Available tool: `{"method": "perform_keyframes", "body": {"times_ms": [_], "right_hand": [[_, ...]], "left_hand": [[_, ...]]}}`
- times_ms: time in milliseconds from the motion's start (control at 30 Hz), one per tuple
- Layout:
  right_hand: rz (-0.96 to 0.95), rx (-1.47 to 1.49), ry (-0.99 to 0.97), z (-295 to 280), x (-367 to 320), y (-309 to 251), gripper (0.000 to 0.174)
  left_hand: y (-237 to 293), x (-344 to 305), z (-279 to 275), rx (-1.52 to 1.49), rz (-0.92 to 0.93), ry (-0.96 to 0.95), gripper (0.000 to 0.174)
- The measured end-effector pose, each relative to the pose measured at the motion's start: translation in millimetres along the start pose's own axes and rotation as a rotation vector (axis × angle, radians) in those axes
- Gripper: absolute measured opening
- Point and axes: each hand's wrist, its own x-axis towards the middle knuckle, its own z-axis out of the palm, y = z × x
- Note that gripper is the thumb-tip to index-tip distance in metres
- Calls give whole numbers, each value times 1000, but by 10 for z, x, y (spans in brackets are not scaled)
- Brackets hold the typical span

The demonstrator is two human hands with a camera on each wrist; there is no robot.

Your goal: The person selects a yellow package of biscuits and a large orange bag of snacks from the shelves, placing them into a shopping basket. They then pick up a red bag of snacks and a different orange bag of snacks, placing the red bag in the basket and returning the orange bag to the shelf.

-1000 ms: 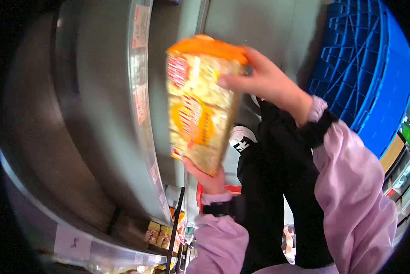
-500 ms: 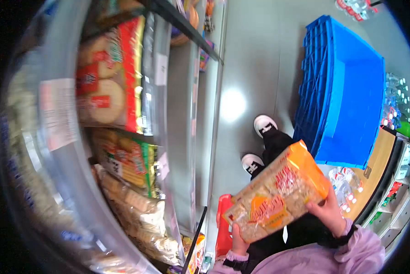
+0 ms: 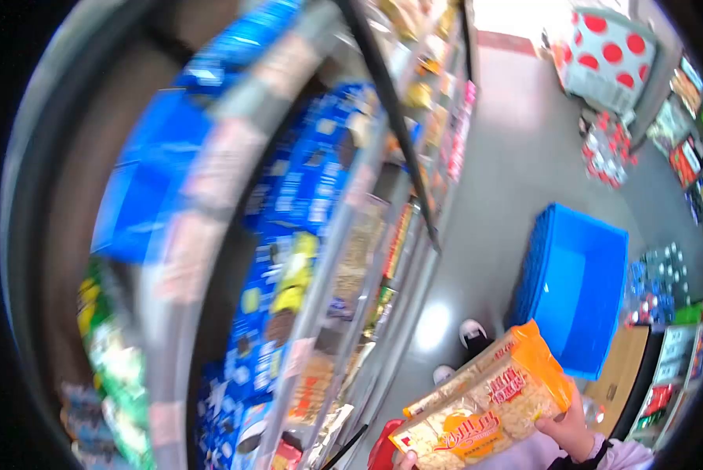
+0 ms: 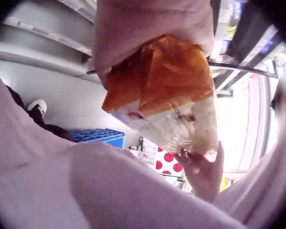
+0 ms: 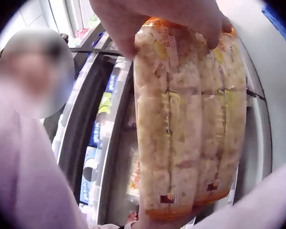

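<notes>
Both hands hold a bag of sachima, its wrapper clear with orange ends and red lettering, pale blocks showing through. My right hand grips the orange end at the right, thumb on the front face. Only the thumb and a bit of my left hand show at the lower left corner in the head view. From the left wrist, that left hand covers one orange end, while the right hand is on the far end. The right wrist view shows the bag's long side hanging below the right hand.
Shelves on the left bear blue snack packs and a green bag. A blue crate stands on the floor to the right, bottles beyond it. Farther back is a red-dotted box. Something red lies below the bag.
The bag has gone from upright in front of the shelf to lower right, now tilted near the body. The head view has swung from bare shelves to stocked ones and the aisle. Both hands keep hold.
</notes>
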Motion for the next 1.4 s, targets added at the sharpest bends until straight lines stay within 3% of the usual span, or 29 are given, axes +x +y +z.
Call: {"method": "perform_keyframes", "body": {"times_ms": [67, 167, 333, 367, 433, 567, 600, 733, 833, 867, 1100, 1200, 1400], "right_hand": [[-69, -11, -76, 50, -146, -52, 94], [-179, -220, -115, 349, -396, -488, 65], [-240, -321, -259, 618, -705, -846, 69], [-250, -313, -288, 653, -750, -883, 69], [-264, -291, -340, 672, -796, -834, 71], [-393, -436, -403, 847, -942, -977, 76], [-448, -463, -464, 818, -872, -951, 79], [-447, -425, -578, 904, -891, -1047, 78], [-322, -262, -695, 894, -821, -1046, 73], [-317, -261, -726, 868, -764, -1041, 71], [-277, -252, -837, 558, -660, -1224, 67], [-230, -256, -843, 316, -671, -1302, 66], [-41, -274, -890, 59, -645, -1289, 65]], "left_hand": [[47, -231, -23, 2, 61, -14, 54], [115, -603, 5, -18, 164, -15, 51], [17, -1093, -26, -63, 352, -36, 44], [16, -1126, -115, -5, 355, -93, 55], [92, -1273, -107, -118, 384, -165, 56], [20, -1342, -178, -45, 722, -52, 61], [96, -1487, -82, -90, 733, -61, 68], [29, -1571, -117, 67, 907, 16, 67], [149, -2142, 160, 95, 893, 83, 68], [97, -2155, 197, 88, 905, 96, 75], [-286, -2148, 678, 18, 1054, 230, 72], [-614, -2019, 817, 36, 931, 284, 70], [-993, -2295, 1281, -46, 865, 370, 67]]}}
